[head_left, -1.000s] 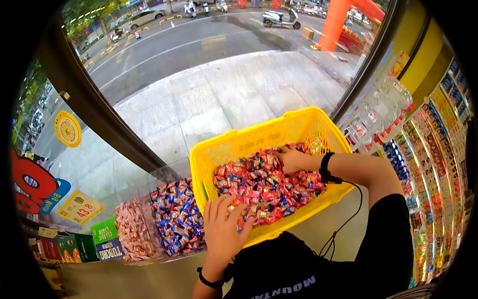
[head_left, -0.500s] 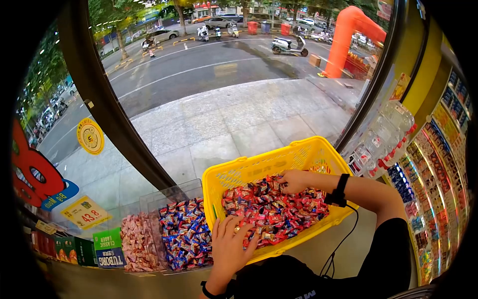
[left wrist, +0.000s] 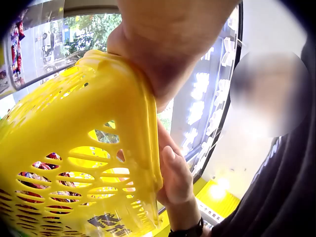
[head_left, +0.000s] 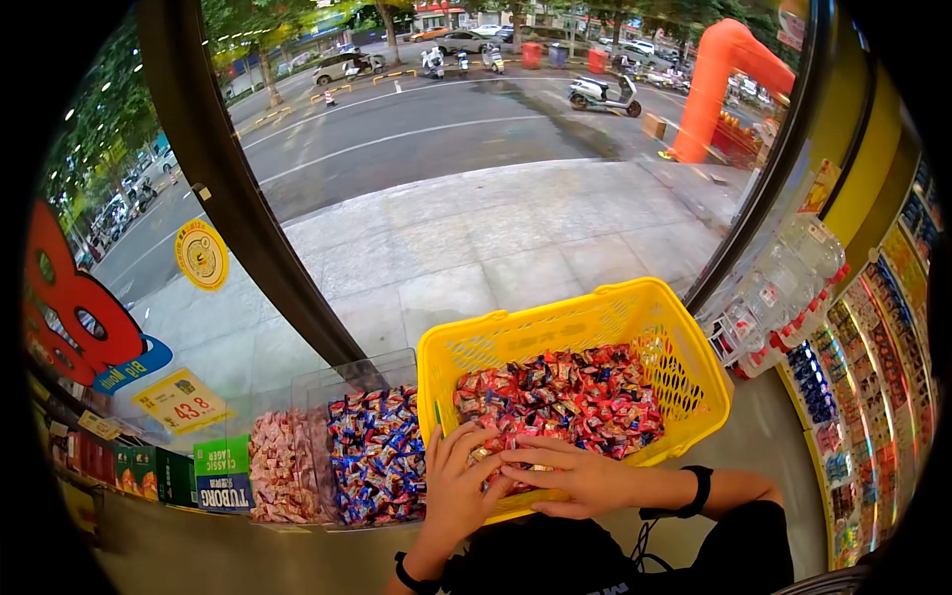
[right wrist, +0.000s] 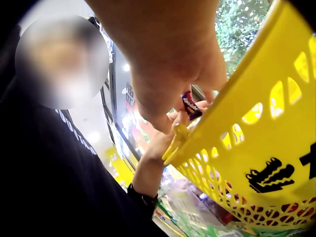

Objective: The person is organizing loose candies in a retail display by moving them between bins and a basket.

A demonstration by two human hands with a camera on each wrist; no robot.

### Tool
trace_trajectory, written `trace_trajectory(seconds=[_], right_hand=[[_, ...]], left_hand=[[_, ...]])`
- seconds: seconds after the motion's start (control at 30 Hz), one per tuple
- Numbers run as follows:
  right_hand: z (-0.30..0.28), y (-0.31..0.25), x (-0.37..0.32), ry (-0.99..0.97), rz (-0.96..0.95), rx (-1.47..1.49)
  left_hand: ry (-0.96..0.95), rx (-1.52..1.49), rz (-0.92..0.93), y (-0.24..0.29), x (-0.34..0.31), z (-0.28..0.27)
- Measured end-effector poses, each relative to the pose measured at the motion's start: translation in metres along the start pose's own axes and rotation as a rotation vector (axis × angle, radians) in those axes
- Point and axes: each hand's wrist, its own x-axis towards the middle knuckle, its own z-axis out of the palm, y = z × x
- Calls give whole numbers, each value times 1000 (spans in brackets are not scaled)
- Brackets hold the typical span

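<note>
A yellow plastic basket (head_left: 570,322) holds a heap of wrapped candies (head_left: 565,397), mostly red. My left hand (head_left: 461,481) lies over its near left corner, fingers extended toward the candies. Beside it, my right hand (head_left: 570,476) reaches across the near rim, its fingertips meeting the left hand's thumb and fingers. In the right wrist view, a small dark purple and red wrapped candy (right wrist: 191,105) shows under the right hand's fingers, close against the left hand's fingers. The left wrist view shows the right hand (left wrist: 176,177) beyond the basket's corner, thumb raised.
Left of the basket stand clear bins of blue-wrapped candies (head_left: 377,456) and pink-wrapped candies (head_left: 283,466). Further left are a Tuborg box (head_left: 223,476) and a price sign (head_left: 185,402). Bottles (head_left: 778,283) and packed shelves (head_left: 863,377) line the right. A window frame (head_left: 253,213) rises behind.
My right hand has left the far part of the candy heap and come back to the near rim beside the left hand. My left hand stays at the near left corner. The head view has shifted.
</note>
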Motion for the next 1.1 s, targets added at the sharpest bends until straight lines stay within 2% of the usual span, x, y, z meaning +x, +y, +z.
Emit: trace_trajectory(seconds=[0.13,0.3,0.4,0.5,0.63,0.73,0.9,1.1], right_hand=[[4,7,-3,73,-42,-23],[-3,5,7,335,-44,-172],[-12,-3,10,313,-71,-327],[-7,-6,9,337,-115,-405],[-3,-9,12,356,-177,-411],[0,-11,15,359,-213,-394],[12,-18,25,342,-125,-378],[27,-12,29,329,75,-356]], left_hand=[[54,-2,38,-1,-3,2],[186,180,119,13,-4,0],[203,280,180,16,-8,-4],[239,229,193,14,-14,-6],[129,103,80,12,-14,-20],[78,65,118,5,-17,-27],[101,51,127,-6,-24,-39],[267,231,-56,-48,-50,-67]])
